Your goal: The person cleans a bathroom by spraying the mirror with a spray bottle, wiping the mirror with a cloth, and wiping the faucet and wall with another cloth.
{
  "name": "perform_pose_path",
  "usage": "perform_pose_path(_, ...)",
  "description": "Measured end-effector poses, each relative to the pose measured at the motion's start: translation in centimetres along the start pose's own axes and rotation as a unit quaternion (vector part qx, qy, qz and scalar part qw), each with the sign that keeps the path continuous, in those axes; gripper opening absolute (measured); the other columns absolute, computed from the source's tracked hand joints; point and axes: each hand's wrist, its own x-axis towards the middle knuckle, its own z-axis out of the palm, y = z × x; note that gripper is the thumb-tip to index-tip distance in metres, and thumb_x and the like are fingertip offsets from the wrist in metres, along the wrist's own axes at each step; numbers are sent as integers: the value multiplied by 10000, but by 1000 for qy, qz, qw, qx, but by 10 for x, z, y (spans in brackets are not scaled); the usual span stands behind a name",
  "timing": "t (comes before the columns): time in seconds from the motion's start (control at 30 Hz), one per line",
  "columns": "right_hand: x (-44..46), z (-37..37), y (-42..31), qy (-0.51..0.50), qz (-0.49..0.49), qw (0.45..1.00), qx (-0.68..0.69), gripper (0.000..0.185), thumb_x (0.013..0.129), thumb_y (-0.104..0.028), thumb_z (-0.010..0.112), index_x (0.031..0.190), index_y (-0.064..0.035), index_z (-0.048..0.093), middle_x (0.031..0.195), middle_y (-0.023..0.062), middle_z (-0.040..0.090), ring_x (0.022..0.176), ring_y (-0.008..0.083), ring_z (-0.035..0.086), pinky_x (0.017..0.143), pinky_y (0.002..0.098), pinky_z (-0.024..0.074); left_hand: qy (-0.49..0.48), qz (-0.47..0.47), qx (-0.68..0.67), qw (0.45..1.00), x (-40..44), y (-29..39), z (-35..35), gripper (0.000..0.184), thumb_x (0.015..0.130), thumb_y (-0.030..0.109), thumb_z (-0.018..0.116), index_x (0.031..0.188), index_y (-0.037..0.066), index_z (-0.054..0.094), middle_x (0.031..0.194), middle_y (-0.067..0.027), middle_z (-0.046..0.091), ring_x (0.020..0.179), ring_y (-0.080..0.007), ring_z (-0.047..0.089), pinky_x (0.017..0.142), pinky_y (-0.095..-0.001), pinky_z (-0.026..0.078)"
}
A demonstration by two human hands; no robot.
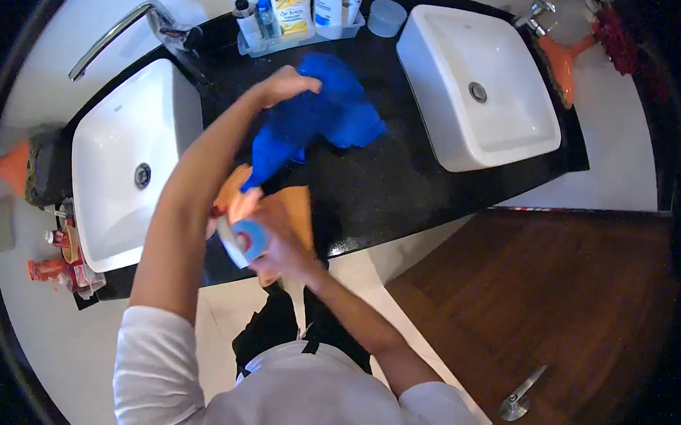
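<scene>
L sink (pixel 113 195) & R sink (pixel 517 83) flank counter (pixel 372 195); toiletry tray (pixel 302 43) far side. L hand (pixel 284 87) grips blue cloth (pixel 322 109) btwn sinks; R hand (pixel 284 246) grasps bottle (pixel 246 240) by orange cloth (pixel 295 209), near edge, axis too blurred to tell.

We see a black, speckled countertop (pixel 379 188) with a glossy surface, carrying one squarish white basin toward its left end (pixel 119 142) and a second white basin toward its right (pixel 505 106). Between them, along the back, we find a translucent tray (pixel 287 44) and, just beside it, a small round tub (pixel 387 18). Below these we see a crumpled blue cloth (pixel 322 105) spread over the middle, though we cannot tell whether all of it touches the stone.
</scene>
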Motion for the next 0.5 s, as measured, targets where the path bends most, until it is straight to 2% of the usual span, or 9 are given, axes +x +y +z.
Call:
perform_pose_path(0.07, 1, 30, 10, 47, -44, 970, -232, 669, 510, -227, 839, 1080, -84, 520, 1069, 106, 546, 1076, 336, 494, 1038, 506, 248, 2, 33, -172, 985, -18, 4, -20, 423, 647, 279, 681, 968, 7, 641, 883, -90, 656, 724, -174, 622, 664, -325, 519)
perform_pose_path(0.13, 9, 18, 4, 99, -88, 982, -135, 713, 543, -225, 837, 1142, -84, 479, 1073, 103, 536, 1062, 300, 517, 1003, 478, 336, 4, 56, -240, 969, -28, 5, -64, 302, 705, 271, 649, 913, 52, 630, 803, -58, 635, 682, -158, 609, 660, -321, 523)
perform_pose_path(0.17, 7, 12, 6, 104, 42, 994, -3, 767, 600, -202, 830, 1230, -81, 409, 1098, 75, 523, 1052, 234, 528, 958, 420, 409, 7, 68, -317, 946, -46, 17, -79, 322, 726, 292, 634, 951, 62, 619, 795, -57, 634, 681, -173, 615, 679, -323, 531)
perform_pose_path(0.23, -1, -5, 24, 171, 123, 930, 302, 738, 606, -147, 806, 1237, -83, 429, 1119, 43, 504, 1073, 200, 509, 946, 357, 419, 46, 61, -357, 931, -82, 33, -115, 402, 734, 329, 638, 1040, 71, 598, 876, -52, 652, 714, -190, 628, 712, -338, 537)
perform_pose_path(0.27, -2, -28, 12, 175, 113, 911, 356, 740, 698, -47, 755, 1298, -80, 323, 1175, 38, 461, 1047, 169, 519, 895, 333, 463, 64, 99, -382, 916, -81, 29, -137, 410, 736, 338, 636, 1044, 70, 599, 908, -46, 653, 744, -185, 630, 724, -335, 537)
perform_pose_path(0.37, 18, -108, 28, 255, 60, 950, 171, 650, 655, -51, 761, 1212, -61, 426, 1077, 49, 543, 941, 161, 557, 808, 312, 487, 82, 175, -405, 894, -130, 34, -167, 465, 793, 329, 570, 1157, 41, 544, 1054, -99, 620, 928, -239, 596, 858, -359, 484)
perform_pose_path(0.43, 35, -159, 38, 355, 55, 933, 26, 571, 693, -123, 763, 1164, -28, 455, 968, 89, 600, 819, 201, 609, 775, 323, 494, 179, 212, -396, 876, -161, 25, -177, 486, 803, 339, 566, 1180, 35, 523, 1108, -114, 600, 992, -238, 567, 927, -367, 437)
perform_pose_path(0.47, 45, -193, 66, 396, -34, 893, -212, 564, 689, -142, 773, 1149, -13, 474, 967, 105, 604, 839, 217, 609, 787, 332, 490, 173, 221, -416, 865, -169, 9, -191, 493, 803, 340, 570, 1187, 36, 517, 1125, -118, 590, 1019, -244, 551, 952, -375, 414)
perform_pose_path(0.5, 55, -216, 67, 412, -38, 883, -222, 599, 679, -148, 783, 1166, -6, 464, 985, 108, 602, 867, 225, 606, 804, 337, 484, 200, 216, -431, 853, -177, -17, -211, 500, 802, 337, 571, 1194, 34, 508, 1128, -126, 586, 1018, -254, 549, 950, -384, 412)
